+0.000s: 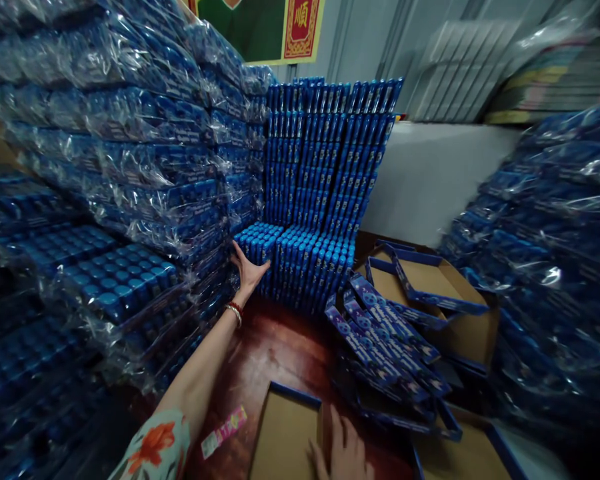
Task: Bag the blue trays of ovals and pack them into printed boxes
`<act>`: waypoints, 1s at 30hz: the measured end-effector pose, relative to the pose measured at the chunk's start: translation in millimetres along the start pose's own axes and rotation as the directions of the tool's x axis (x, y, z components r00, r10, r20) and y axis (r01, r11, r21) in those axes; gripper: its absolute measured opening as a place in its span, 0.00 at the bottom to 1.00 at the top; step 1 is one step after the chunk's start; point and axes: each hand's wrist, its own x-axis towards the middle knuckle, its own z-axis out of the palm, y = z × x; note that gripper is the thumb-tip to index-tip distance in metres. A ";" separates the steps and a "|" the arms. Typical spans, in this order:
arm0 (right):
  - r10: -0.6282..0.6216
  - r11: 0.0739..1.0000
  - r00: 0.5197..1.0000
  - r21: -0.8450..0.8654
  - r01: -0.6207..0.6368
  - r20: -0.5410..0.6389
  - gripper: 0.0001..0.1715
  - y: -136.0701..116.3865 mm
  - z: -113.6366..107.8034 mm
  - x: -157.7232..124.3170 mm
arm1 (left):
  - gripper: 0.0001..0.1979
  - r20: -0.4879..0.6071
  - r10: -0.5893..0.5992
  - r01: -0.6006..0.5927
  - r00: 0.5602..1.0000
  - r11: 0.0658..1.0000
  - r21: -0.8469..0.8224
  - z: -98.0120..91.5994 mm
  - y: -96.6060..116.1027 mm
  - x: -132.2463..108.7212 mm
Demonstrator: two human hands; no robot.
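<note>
My left hand (250, 270) reaches forward, thumb and fingers spread around the front of a small block of blue-capped bottles (260, 239). This block is the left end of a low row of similar upright blue bottles (315, 257). At the bottom, my right hand (347, 450) is slightly blurred, fingers stretched out and apart. It is at the right wall of a shallow cardboard tray (285, 433) with a blue rim; the thumb is over the tray and the fingers lie outside. Whether it presses on the wall is unclear.
Plastic-wrapped stacks of blue bottle packs (145, 147) rise at left, with another wrapped stack (560, 267) at right. Taller bottle rows (325, 153) stand behind. Printed blue cartons (380, 333) and brown trays (440, 280) lie at right. A pink strip (225, 432) lies on the reddish surface (275, 353).
</note>
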 end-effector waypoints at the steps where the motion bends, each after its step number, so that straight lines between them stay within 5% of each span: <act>1: 0.030 0.999 0.999 0.031 -0.031 0.034 0.30 2.7 -2.2 4.7 | 0.64 -0.010 -0.015 0.015 1.000 1.000 -0.023 -4.3 1.5 -7.7; 4: 0.058 0.980 0.964 0.170 -0.105 0.261 0.28 -4.1 -9.5 22.7 | 0.68 -0.033 -0.120 0.110 0.992 0.968 -0.225 -16.4 8.3 -24.8; 7: 0.056 0.975 0.911 0.175 -0.139 0.408 0.29 -30.4 -19.1 55.0 | 0.66 0.066 -0.306 0.286 0.950 0.761 -0.582 -26.3 17.0 -24.6; 10: -0.011 0.982 0.925 0.177 -0.060 0.379 0.28 -65.0 -31.8 103.2 | 0.48 0.267 -0.528 0.533 0.807 0.455 -0.713 -33.0 25.0 -6.5; 13: -0.072 0.974 0.939 0.224 -0.006 0.336 0.24 -97.2 -43.8 153.8 | 0.30 0.361 -0.643 0.659 0.676 0.309 -0.686 -38.3 29.2 11.9; 17: -0.067 0.963 0.941 0.267 -0.026 0.333 0.19 -123.7 -50.6 196.6 | 0.21 0.352 -0.652 0.654 0.672 0.299 -0.695 -56.1 22.6 -0.5; 21: -0.018 0.946 0.946 0.311 -0.088 0.323 0.21 -133.0 -43.7 209.2 | 0.17 0.319 -0.654 0.626 0.686 0.307 -0.717 -85.2 -3.9 -65.0; 26: -0.142 0.890 0.945 0.456 -0.009 0.296 0.18 -139.2 -22.3 199.2 | 0.20 0.224 -0.620 0.564 0.752 0.429 -0.705 -105.4 -36.4 -159.0; 30: -0.203 0.827 0.942 0.561 0.019 0.267 0.18 -127.0 -4.3 164.1 | 0.23 0.234 -0.619 0.623 0.750 0.543 -0.563 -114.6 -46.4 -197.8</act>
